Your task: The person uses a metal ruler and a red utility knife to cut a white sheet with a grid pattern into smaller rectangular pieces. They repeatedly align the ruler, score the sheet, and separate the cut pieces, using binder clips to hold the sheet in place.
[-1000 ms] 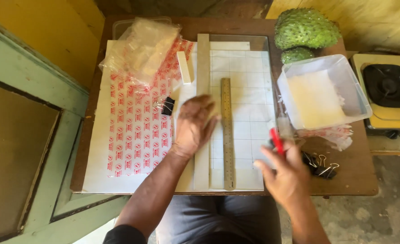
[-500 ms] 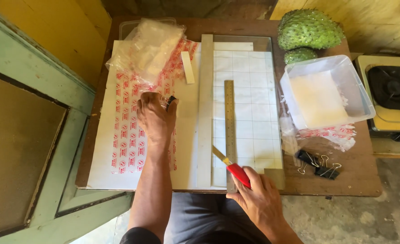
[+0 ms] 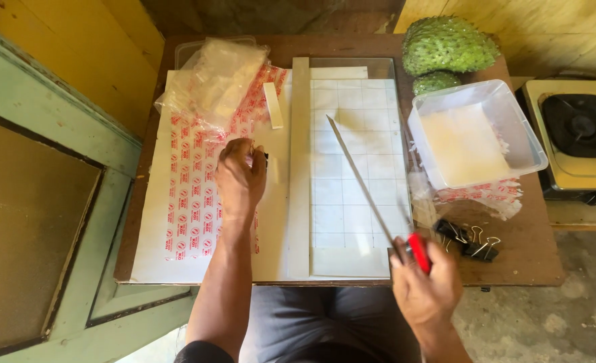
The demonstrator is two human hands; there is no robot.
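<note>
Left hand point(image 3: 241, 176) is resting palm-down on the white sheet with red print point(image 3: 190, 181), fingers curled around a small dark thing I can't make out, just left of the long pale strip point(image 3: 300, 168) that runs up the counter point(image 3: 513, 249). Right hand point(image 3: 424, 286) is at the near edge, fist closed round the red handle of a long thin blade point(image 3: 365, 185) that angles up over the gridded mat point(image 3: 352, 175). Off to the right sit some black binder clips point(image 3: 469, 240), a clear plastic tub point(image 3: 476, 131) and two bumpy green fruits point(image 3: 446, 46).
</note>
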